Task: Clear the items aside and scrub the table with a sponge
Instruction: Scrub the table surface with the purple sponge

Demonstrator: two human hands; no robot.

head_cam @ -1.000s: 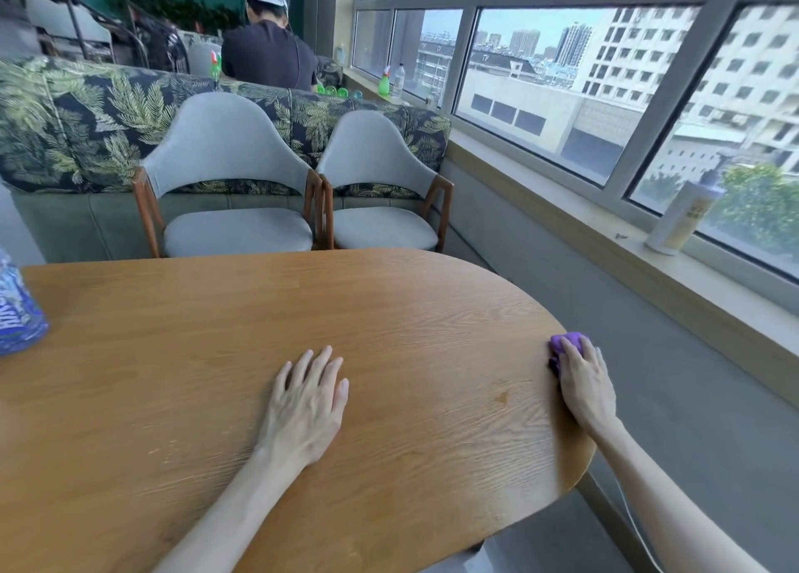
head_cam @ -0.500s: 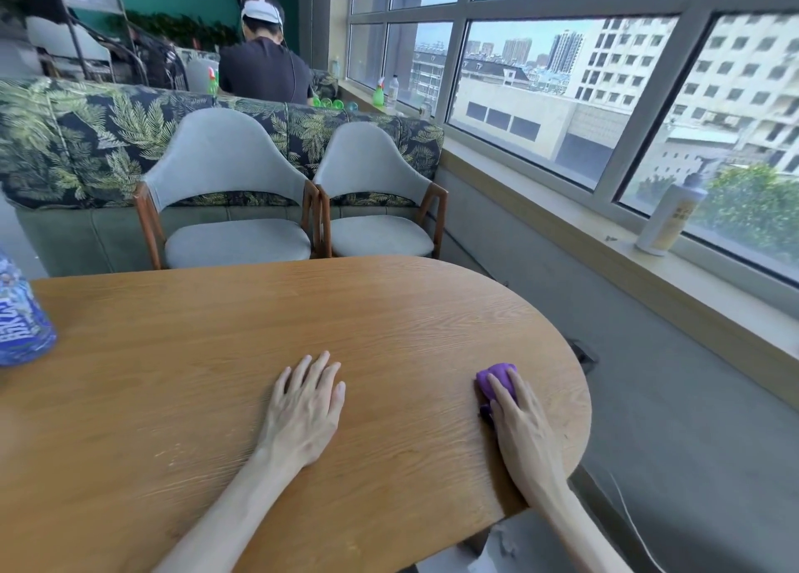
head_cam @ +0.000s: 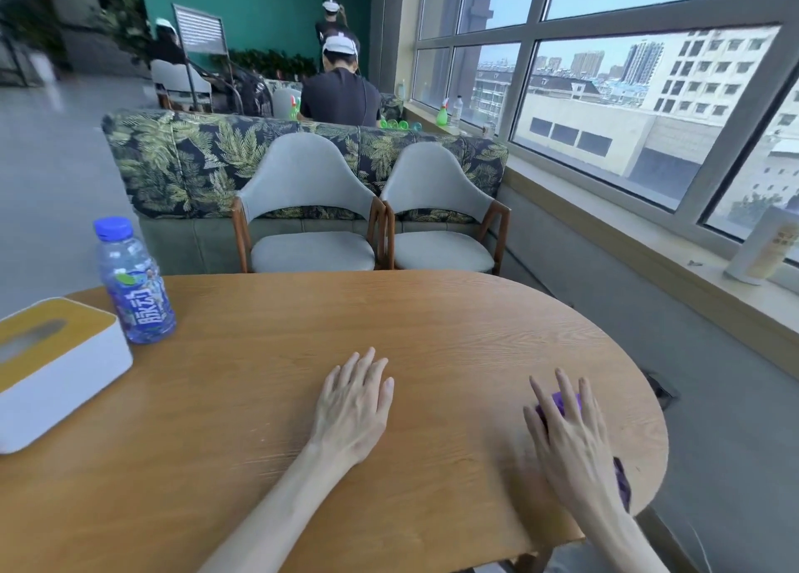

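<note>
Two hands lie on the desk [head_cam: 268, 356], which is wooden with a rounded right end. The left hand [head_cam: 352, 404] rests flat near the middle of the desk, palm down, its fingers straight and only a little apart, and it holds nothing. The right hand [head_cam: 570, 438] is near the right end, also palm down, with its fingers spread over a purple sponge [head_cam: 562, 401] and pressing it on the wood. Most of the sponge is hidden under the hand; purple shows between the fingers and again beside the wrist. At the far left of the desk stands a bottle [head_cam: 132, 283] with a blue cap and a blue label, upright, and just beside it, closer to the camera, is a white tissue box [head_cam: 52, 369] with a yellow top. Both are well apart from the hands. Behind the desk two grey chairs [head_cam: 302, 213] stand side by side, touching or almost touching, and behind them is a sofa [head_cam: 181, 161] with a leaf pattern. On the window sill [head_cam: 648, 244] at the right stands a pale container [head_cam: 763, 244].
</note>
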